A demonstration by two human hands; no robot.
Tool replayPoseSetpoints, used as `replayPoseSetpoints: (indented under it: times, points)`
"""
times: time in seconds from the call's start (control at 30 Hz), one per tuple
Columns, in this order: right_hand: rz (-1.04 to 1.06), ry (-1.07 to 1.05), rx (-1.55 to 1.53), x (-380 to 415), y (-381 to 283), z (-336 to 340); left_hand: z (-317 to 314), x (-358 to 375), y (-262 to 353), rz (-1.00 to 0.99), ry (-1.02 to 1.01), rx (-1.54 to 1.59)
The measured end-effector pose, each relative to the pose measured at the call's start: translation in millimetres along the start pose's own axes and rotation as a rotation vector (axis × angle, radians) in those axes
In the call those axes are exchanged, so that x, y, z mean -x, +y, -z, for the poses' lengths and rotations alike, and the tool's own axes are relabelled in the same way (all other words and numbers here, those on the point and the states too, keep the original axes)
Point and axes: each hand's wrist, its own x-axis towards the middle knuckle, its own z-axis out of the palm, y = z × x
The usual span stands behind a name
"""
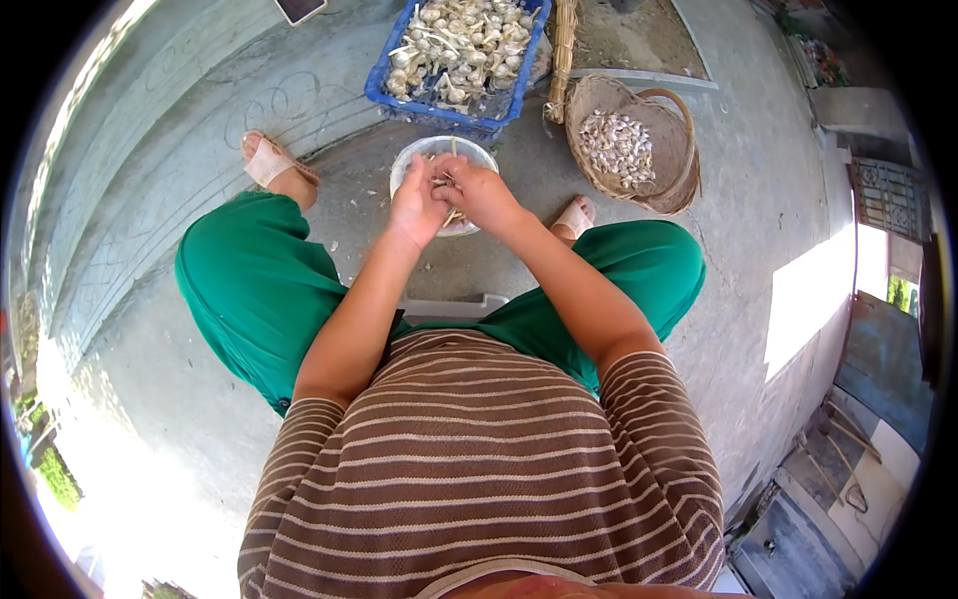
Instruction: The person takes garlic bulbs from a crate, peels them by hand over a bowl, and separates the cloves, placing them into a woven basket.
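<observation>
My left hand (415, 206) and my right hand (483, 194) meet over a white bowl (402, 158) on the ground between my feet. The fingers of both are closed around a piece of garlic (441, 184), mostly hidden by them. Dry stalks and skins (461, 220) show inside the bowl. Just beyond it, a blue plastic crate (467, 124) holds many garlic bulbs (464, 45) with short stems. To the right, a woven basket (674, 195) with a handle contains loose garlic cloves (617, 148).
A straw broom (562, 55) lies between crate and basket. A dark flat device (299, 8) is at the top edge. My sandalled feet (274, 165) stand either side of the bowl. Curved concrete steps (150, 160) rise on the left; long-handled tools (843, 464) lie far right.
</observation>
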Motion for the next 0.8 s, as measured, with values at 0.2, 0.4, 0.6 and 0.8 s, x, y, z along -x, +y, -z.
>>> replayPoseSetpoints:
  times: [0.2,0.4,0.6,0.8]
  points:
    - [-0.113,-0.114,0.139,3.5,37.5,-20.1,33.7,-21.2,-20.8,0.111,0.11,-0.023]
    - [-0.708,0.148,-0.748,5.0,70.7,2.0,12.1,-9.5,-16.0,0.19,0.247,-0.263]
    - [-0.66,1.178,-1.523,4.8,161.6,98.8,29.0,-21.6,-24.2,0.109,0.335,-0.31]
    - [-0.573,1.424,-1.596,-6.3,169.7,136.4,16.2,-17.0,-22.3,-0.001,0.347,-0.331]
